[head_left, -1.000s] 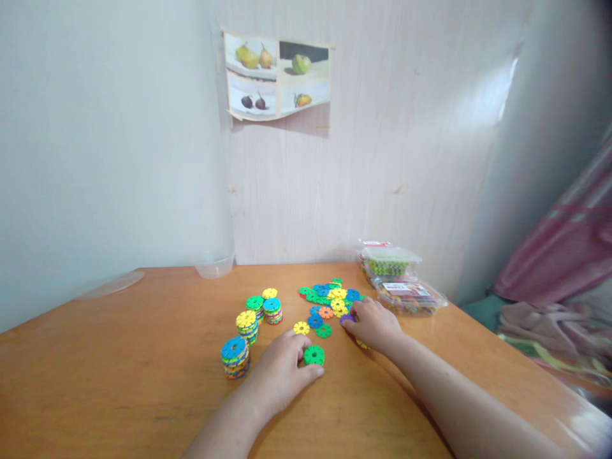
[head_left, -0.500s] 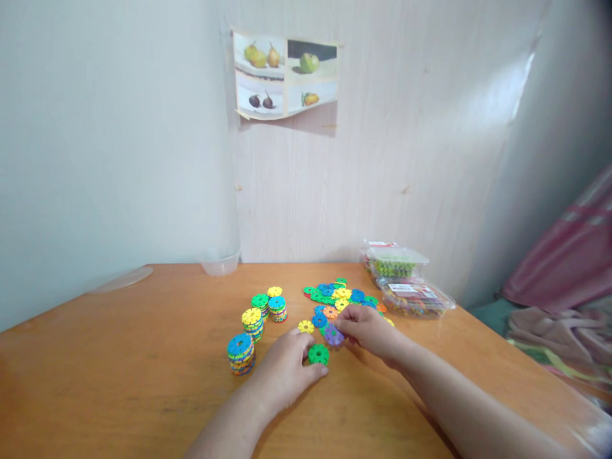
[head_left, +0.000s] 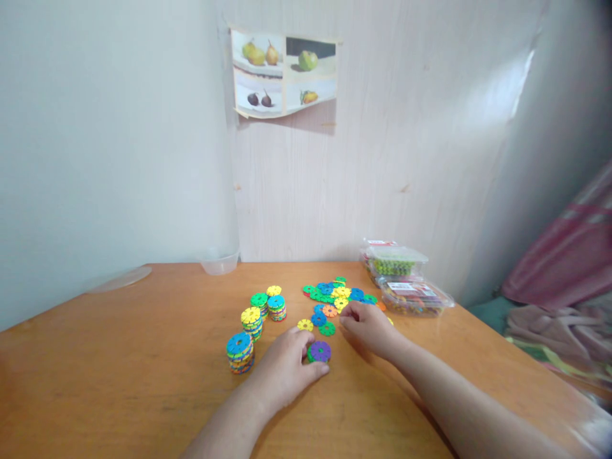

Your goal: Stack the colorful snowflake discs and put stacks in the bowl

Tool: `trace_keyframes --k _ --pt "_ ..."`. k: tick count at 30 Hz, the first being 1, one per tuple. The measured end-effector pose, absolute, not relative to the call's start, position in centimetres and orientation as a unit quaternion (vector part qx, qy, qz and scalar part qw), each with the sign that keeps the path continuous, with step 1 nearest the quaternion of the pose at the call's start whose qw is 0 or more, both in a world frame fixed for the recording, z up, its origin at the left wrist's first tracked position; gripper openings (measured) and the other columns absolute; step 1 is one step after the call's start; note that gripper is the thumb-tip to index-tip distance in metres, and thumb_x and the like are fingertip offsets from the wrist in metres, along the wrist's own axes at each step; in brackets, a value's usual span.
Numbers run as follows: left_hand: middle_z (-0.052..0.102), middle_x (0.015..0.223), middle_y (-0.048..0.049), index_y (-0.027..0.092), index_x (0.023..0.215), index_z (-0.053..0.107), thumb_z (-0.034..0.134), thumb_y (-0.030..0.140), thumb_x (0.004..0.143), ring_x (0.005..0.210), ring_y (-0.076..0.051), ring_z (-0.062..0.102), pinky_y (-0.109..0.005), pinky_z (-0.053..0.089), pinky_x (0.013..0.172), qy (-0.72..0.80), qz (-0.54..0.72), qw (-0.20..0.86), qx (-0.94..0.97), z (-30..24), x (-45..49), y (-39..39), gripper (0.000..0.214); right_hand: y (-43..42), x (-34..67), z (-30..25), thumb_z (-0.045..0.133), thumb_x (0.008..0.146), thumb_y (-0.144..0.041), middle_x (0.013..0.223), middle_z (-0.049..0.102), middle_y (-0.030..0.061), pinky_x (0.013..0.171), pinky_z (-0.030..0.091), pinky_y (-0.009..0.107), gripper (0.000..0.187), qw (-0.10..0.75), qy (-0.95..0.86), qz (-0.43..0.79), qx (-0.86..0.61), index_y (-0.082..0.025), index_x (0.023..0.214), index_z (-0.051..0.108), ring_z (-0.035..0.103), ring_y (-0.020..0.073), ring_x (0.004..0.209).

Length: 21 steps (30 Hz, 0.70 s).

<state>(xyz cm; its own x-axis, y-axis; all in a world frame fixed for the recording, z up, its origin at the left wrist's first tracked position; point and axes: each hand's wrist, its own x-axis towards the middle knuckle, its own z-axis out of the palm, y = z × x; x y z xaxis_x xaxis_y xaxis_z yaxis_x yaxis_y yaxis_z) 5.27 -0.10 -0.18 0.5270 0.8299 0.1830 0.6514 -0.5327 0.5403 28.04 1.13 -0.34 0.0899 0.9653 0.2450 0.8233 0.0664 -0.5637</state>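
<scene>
Centrally, the purple disc (head_left: 320, 350) is pinched by the left hand (head_left: 285, 368); the right hand (head_left: 370, 326) is laid open, empty, just rightward.

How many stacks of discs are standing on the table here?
6. Five stand free: near blue-topped stack, near yellow-topped stack, green-topped stack, then far yellow-topped stack and far blue-topped stack. A low purple-topped stack sits in the left hand.

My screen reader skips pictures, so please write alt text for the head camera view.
The left hand grips a small stack topped by a purple disc on an orange table; the right hand rests by loose coloured discs, with taller stacks nearby.
</scene>
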Motion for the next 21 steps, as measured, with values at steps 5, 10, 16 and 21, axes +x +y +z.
trace_keyframes --k 5,10,16,21 --pt "0.056 0.080 0.0007 0.021 0.083 0.063 0.066 0.040 0.077 0.076 -0.017 0.053 -0.026 0.032 0.062 0.429 0.215 0.209 0.852 0.1 5.4 -0.3 0.020 0.8 26.5 -0.1 0.058 0.083 -0.051 0.097 0.071 0.0069 0.067 0.037 0.027 0.034 0.220 -0.680 0.035 -0.698 -0.023 0.098 0.071 0.063 0.0208 0.085" --pt "0.055 0.080 0.0006 0.021 0.080 0.062 0.065 0.038 0.078 0.077 -0.017 0.053 -0.026 0.032 0.062 0.424 0.209 0.215 0.854 0.4 5.5 -0.3 0.017 0.7 24.5 0.3 0.058 0.082 -0.051 0.098 0.069 0.0108 0.069 0.038 0.029 0.034 0.159 -0.702 0.001 -0.694 -0.020 0.089 0.071 0.063 0.0240 0.091" --pt "0.056 0.081 0.0003 0.021 0.080 0.061 0.063 0.037 0.078 0.077 -0.017 0.054 -0.026 0.031 0.061 0.433 0.214 0.203 0.852 0.4 5.5 -0.5 0.016 0.9 25.3 0.3 0.065 0.075 -0.041 0.091 0.069 0.0053 0.060 0.032 0.025 0.022 0.171 -0.687 0.073 -0.702 -0.020 0.083 0.066 0.062 0.0196 0.080" --pt "0.057 0.080 -0.0003 0.021 0.079 0.059 0.061 0.034 0.079 0.077 -0.017 0.054 -0.026 0.031 0.062 0.436 0.204 0.200 0.853 0.5 5.5 -0.5 0.013 0.7 25.7 0.1 0.065 0.073 -0.035 0.089 0.069 0.0041 0.059 0.030 0.025 0.019 0.173 -0.687 0.081 -0.701 -0.020 0.086 0.063 0.061 0.0182 0.078"
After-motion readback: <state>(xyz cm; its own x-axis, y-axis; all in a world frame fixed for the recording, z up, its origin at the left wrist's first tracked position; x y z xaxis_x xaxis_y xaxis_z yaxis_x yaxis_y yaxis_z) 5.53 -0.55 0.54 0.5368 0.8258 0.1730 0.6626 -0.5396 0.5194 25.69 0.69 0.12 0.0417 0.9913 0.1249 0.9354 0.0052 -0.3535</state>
